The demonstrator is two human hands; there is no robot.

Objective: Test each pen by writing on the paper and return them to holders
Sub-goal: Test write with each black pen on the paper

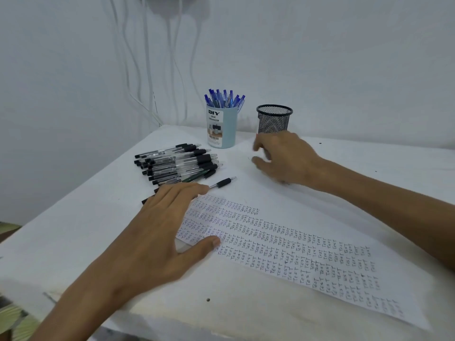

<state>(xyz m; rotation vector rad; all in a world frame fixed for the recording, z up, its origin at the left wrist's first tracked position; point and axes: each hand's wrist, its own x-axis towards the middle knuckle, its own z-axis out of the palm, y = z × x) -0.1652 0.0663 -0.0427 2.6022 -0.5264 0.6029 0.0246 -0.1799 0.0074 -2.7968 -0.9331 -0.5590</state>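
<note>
White wall (320,57), cables (147,70) | white table (73,242) | left hand (157,232) on paper (295,254)

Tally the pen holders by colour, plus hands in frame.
Blue holder: 1
Black mesh holder: 1
Hands: 2 (left hand, right hand)
Total: 4

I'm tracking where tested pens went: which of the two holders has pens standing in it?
The light-blue holder with the DIY label, left of the black mesh holder: blue pens stick out of its top, while none show above the mesh rim.
</note>
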